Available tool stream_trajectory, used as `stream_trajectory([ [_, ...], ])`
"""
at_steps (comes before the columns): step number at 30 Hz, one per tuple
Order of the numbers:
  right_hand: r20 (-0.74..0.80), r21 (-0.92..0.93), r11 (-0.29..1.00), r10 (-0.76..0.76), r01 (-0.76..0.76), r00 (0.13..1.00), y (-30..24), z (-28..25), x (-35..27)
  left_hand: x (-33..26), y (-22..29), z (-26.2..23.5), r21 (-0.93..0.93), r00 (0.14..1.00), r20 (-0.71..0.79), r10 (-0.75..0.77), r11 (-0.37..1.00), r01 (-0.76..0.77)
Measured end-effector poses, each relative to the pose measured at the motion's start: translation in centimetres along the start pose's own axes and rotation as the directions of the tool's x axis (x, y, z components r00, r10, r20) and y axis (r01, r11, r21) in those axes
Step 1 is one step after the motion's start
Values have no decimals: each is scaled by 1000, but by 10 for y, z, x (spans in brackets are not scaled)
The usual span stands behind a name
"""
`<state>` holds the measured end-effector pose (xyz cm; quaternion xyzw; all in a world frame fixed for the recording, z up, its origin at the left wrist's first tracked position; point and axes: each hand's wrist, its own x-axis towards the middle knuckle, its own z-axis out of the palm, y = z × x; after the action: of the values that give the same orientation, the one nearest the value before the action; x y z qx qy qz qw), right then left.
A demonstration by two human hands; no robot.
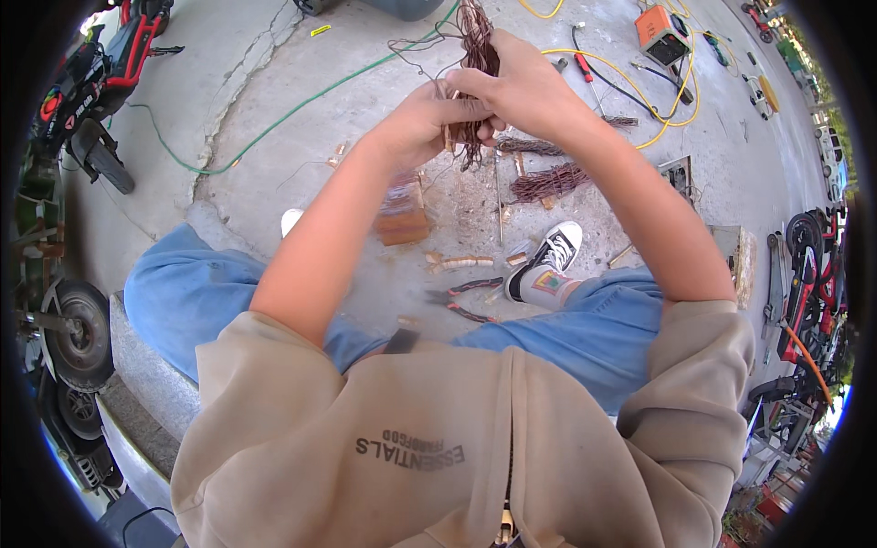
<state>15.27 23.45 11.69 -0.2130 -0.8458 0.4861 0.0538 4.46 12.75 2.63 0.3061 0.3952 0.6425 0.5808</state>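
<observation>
Gripping a bundle of copper-brown wire (477, 55) out front above the concrete floor (256, 183): left hand (422, 123) pinched tight at the lower end, right hand (521, 91) wrapped round the middle, fingers closed. Best done, by the look of it, with the base held steady and strands teased apart slowly, not yanked. More wire bundles (548, 181) down below, red-handled pliers (461, 301) near the black-and-white shoe (546, 258). No open container in view; orange boxy device (660, 35) far right, contents hidden.
</observation>
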Motion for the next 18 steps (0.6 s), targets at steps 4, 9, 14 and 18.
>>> stream_trajectory([
  [4, 53, -725, 519, -613, 453, 788, 39, -35, -27, 0, -16, -1, -446, 966, 207, -154, 864, 233],
  [9, 475, -758, -8, -692, 652, 544, 53, -38, -45, -10, -28, 29, -125, 793, 383, -473, 825, 552],
  [14, 505, -647, 370, -447, 667, 738, 87, -21, -29, -7, -18, 45, 332, 736, 103, -669, 721, 608],
  [18, 601, -661, 451, -160, 599, 783, 84, -25, -24, -1, -32, 45, 763, 889, -85, -450, 545, 348],
])
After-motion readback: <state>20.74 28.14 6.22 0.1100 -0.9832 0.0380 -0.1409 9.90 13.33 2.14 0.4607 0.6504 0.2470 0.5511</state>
